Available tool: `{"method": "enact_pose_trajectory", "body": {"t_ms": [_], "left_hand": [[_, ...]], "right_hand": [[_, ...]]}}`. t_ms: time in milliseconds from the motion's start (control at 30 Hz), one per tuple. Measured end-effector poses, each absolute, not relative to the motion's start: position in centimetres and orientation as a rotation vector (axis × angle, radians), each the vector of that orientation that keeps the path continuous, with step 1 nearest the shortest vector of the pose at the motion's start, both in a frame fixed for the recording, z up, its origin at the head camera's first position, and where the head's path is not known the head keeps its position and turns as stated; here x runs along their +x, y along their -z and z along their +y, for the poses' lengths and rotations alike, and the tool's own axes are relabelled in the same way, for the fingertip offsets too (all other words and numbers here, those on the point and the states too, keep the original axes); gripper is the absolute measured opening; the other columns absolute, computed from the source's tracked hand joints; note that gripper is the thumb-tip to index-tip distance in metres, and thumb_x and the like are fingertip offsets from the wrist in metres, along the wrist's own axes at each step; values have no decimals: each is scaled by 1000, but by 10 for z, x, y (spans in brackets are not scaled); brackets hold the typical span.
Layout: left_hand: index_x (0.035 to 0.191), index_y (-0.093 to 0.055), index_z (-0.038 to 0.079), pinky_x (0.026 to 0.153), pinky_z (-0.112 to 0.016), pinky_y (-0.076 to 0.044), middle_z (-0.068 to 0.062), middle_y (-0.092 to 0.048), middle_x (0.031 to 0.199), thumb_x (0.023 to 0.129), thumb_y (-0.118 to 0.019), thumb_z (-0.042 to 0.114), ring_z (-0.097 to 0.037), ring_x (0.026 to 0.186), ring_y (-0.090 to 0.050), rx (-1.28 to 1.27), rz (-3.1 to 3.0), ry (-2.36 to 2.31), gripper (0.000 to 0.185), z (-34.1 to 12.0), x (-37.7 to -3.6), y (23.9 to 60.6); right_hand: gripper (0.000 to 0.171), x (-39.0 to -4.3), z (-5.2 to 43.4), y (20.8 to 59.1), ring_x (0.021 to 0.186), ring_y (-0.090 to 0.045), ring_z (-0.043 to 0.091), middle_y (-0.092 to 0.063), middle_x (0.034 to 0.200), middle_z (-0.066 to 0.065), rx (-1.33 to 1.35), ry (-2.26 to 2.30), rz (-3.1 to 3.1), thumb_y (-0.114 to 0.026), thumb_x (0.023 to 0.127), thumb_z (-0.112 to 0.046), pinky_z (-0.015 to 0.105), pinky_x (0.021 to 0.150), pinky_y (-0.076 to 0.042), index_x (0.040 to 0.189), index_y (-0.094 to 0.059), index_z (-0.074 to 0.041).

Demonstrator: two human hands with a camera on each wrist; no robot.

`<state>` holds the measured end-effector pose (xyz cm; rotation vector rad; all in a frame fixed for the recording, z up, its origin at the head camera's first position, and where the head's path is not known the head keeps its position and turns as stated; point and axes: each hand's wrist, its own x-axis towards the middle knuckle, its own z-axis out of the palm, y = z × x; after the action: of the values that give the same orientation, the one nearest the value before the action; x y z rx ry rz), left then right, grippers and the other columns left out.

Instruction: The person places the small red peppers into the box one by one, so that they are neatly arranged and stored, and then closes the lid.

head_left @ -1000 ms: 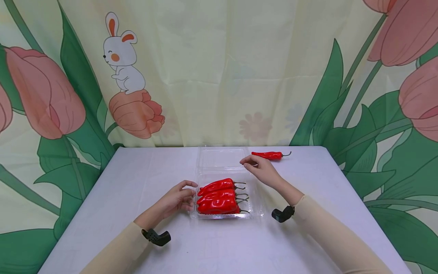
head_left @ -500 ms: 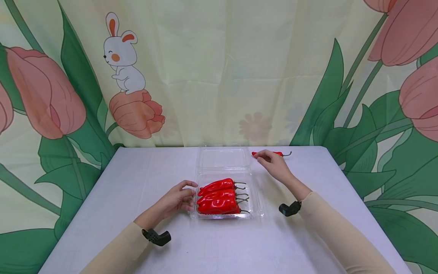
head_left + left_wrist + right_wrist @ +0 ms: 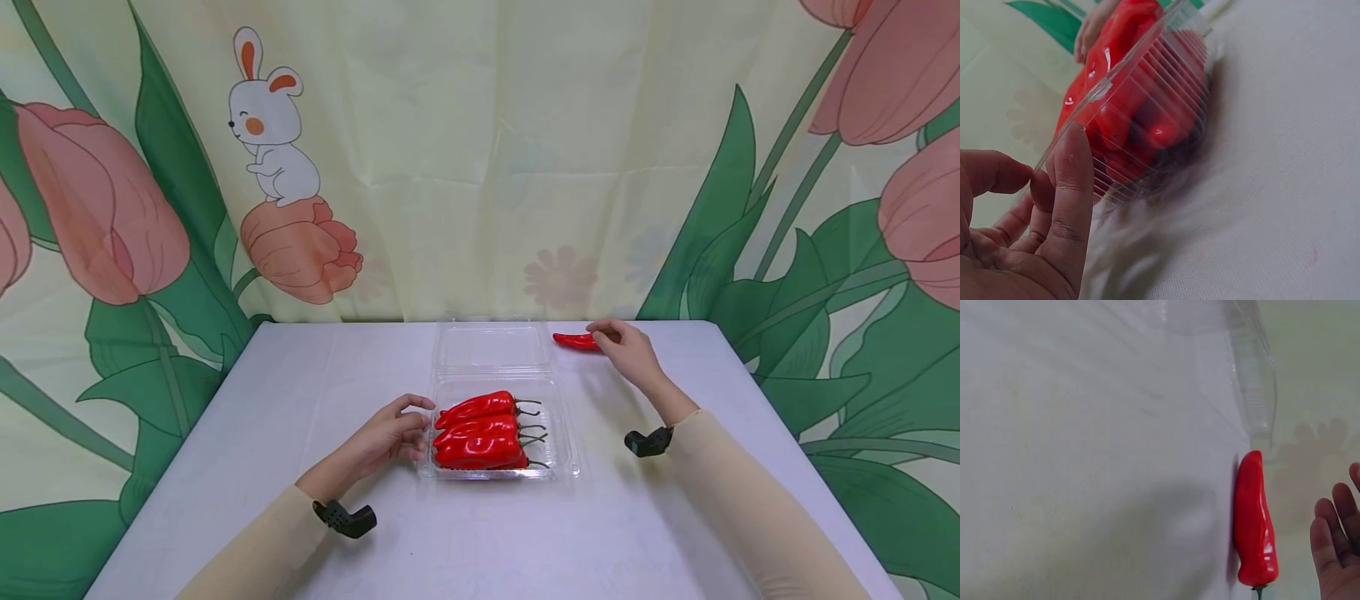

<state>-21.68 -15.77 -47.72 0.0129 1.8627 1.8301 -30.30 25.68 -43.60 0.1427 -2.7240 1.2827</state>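
Observation:
Several glossy red peppers (image 3: pixel 480 450) with green stems lie side by side in a clear plastic container (image 3: pixel 558 458), whose lid is folded back. At the container's left edge, my left hand (image 3: pixel 390 433) pinches the rim between thumb and fingers; the left wrist view shows the thumb (image 3: pixel 1071 187) against the clear side. My right hand (image 3: pixel 628 350) is over the stem end of a single red pepper (image 3: pixel 573 342) at the back of the table, hiding that end in the head view. In the right wrist view its loosely bent fingers (image 3: pixel 1325 544) are apart from this pepper.
The clear lid (image 3: pixel 492 348) lies back toward the curtain (image 3: pixel 450 167), just left of the single pepper. A white cloth covers the table (image 3: pixel 465 542). Both wrists carry small black cameras.
My right hand has moved right, from beside the lid to over the stem end of the single pepper. My left hand and the container stay in place.

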Motion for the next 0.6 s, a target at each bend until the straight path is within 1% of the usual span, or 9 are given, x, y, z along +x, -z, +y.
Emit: {"method": "enact_pose_trajectory", "body": {"t_ms": [333, 600], "left_hand": [[131, -40, 9, 65, -30, -58, -9, -58, 87, 93, -55, 15, -17, 64, -58, 8, 1865, -1824, 41, -157, -218, 478], [131, -40, 10, 65, -30, -58, -9, -58, 87, 94, -55, 16, -17, 64, -58, 6, 1864, -1822, 41, -157, -219, 479]], "right_hand": [[29, -320, 277, 449, 112, -52, 32, -57, 124, 15, 8, -1250, -2696, -48, 99, -21, 46, 95, -49, 123, -57, -8], [30, -330, 281, 453, 116, -52, 35, -56, 126, 18, -53, -1234, -2703, -48, 99, -19, 47, 99, -47, 124, -56, -6]]}}
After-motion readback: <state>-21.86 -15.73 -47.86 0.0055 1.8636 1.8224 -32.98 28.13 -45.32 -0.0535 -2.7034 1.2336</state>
